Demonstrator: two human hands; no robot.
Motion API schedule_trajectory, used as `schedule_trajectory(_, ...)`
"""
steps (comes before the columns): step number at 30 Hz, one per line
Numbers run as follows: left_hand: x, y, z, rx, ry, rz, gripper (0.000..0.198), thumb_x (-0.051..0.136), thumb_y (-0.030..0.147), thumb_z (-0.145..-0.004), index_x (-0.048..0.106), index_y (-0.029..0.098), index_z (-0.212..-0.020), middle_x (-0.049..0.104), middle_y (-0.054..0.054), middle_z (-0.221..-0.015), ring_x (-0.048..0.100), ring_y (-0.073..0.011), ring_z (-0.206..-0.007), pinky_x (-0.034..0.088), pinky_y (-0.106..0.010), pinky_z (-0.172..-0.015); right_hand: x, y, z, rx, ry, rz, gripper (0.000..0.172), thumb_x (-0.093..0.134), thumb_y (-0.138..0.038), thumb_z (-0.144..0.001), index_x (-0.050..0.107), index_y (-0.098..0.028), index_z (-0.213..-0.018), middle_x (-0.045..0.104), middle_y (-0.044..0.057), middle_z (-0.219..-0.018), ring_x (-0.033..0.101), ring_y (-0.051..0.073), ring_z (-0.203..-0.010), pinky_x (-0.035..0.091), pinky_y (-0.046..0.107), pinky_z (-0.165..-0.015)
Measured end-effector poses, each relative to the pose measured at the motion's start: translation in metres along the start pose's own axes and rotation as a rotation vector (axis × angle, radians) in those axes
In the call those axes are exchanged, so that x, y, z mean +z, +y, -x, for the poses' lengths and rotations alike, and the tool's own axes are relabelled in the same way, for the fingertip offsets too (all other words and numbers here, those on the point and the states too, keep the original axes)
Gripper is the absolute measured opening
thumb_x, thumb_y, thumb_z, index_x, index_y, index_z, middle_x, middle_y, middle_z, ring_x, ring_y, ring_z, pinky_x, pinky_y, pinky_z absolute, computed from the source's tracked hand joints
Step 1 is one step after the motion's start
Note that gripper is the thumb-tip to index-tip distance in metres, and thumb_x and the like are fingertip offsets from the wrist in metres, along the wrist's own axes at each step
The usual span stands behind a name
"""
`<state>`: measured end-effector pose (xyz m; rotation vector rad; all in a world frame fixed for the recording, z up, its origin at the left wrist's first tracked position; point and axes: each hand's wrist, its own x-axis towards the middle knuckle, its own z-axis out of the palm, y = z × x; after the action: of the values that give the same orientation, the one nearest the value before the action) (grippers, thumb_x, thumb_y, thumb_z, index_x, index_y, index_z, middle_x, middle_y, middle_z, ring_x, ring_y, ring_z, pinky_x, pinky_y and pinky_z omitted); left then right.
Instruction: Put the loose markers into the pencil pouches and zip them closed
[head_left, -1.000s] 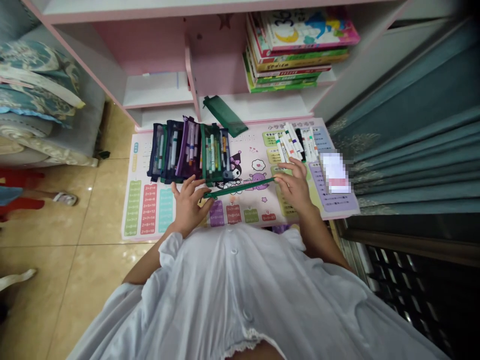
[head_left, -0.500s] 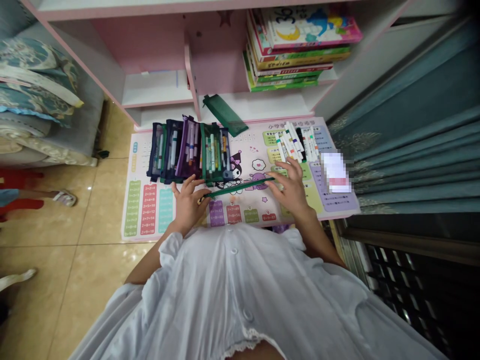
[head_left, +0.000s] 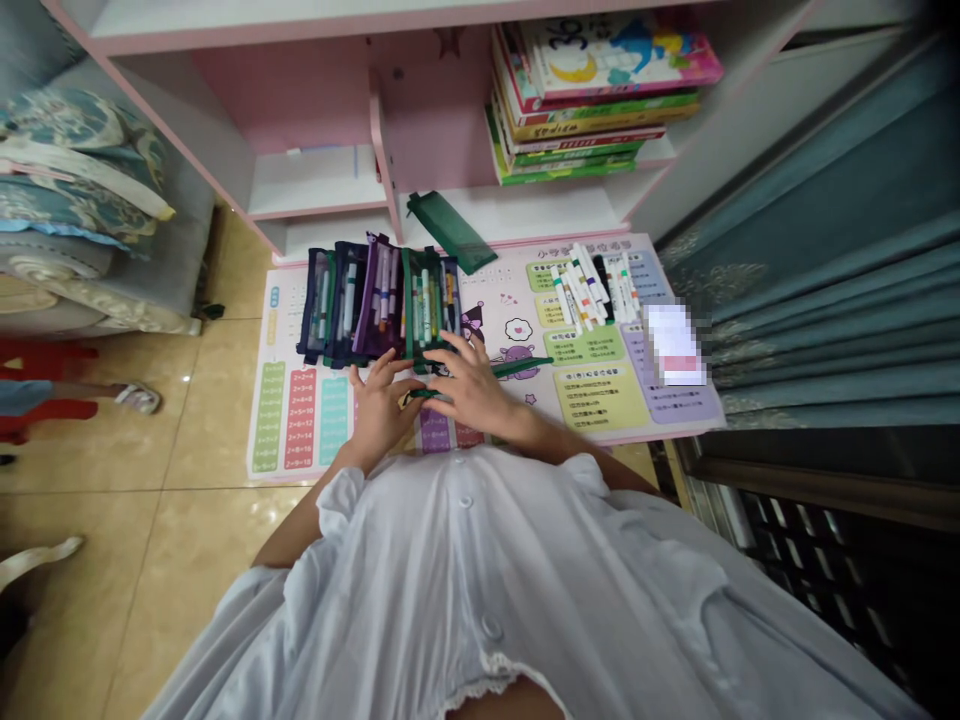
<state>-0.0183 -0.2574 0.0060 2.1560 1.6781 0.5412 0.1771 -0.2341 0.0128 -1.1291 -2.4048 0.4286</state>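
Observation:
A green mesh zipper pouch (head_left: 523,367), seen nearly edge-on, stretches between my hands just above the desk mat. My left hand (head_left: 381,408) pinches its left end between thumb and fingers. Close beside it, my right hand (head_left: 474,388) has its thumb and fingertips at that same end, covering the middle of the pouch. Behind my hands lie several mesh pouches with markers inside, among them a purple pouch (head_left: 379,300), a green pouch (head_left: 421,310) and a dark blue pouch (head_left: 345,305). Loose white markers (head_left: 581,290) lie in a pile to the right.
Another green mesh pouch (head_left: 454,232) lies flat against the shelf's base. A stack of books (head_left: 581,120) fills the right shelf. A blurred phone-like object (head_left: 675,345) rests at the mat's right side. A person's foot in a sandal (head_left: 139,397) shows at the left.
My right hand has moved left along the pouch, from its right end to beside my left hand. My left hand keeps its hold. The pouch's right end now sticks out free.

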Motion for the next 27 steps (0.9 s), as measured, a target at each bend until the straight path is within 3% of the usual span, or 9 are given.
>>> schedule_trajectory(5, -0.002, -0.003, 0.000, 0.011, -0.003, -0.009, 0.010, 0.072, 0.028, -0.085, 0.078, 0.030, -0.093, 0.069, -0.008, -0.133, 0.044, -0.0365, -0.145, 0.014, -0.074, -0.118, 0.000, -0.001, 0.000, 0.016, 0.016, -0.034, 0.012, 0.069, -0.025, -0.091, 0.079, -0.027, -0.086, 0.066, 0.007, -0.135, 0.040, 0.036, -0.146, 0.022, 0.071, -0.120)
schedule_trajectory(13, -0.005, -0.005, -0.002, 0.061, -0.045, 0.007, 0.006, 0.076, 0.032, -0.084, 0.079, 0.030, -0.088, 0.071, -0.008, -0.129, 0.046, -0.0374, -0.144, 0.013, -0.075, -0.118, 0.005, -0.001, 0.004, 0.175, 0.027, -0.181, 0.009, 0.072, -0.025, -0.088, 0.077, -0.024, -0.080, 0.068, 0.007, -0.130, 0.042, 0.036, -0.145, 0.036, 0.063, -0.117)
schedule_trajectory(27, -0.009, -0.007, -0.007, 0.046, -0.048, 0.056, 0.007, 0.084, 0.030, -0.079, 0.080, 0.030, -0.085, 0.074, -0.006, -0.122, 0.047, -0.0383, -0.143, 0.010, -0.076, -0.117, -0.002, -0.010, 0.002, 0.262, -0.016, -0.115, 0.017, 0.064, -0.021, -0.091, 0.073, -0.022, -0.076, 0.066, 0.008, -0.136, 0.037, 0.036, -0.148, 0.028, 0.068, -0.117)
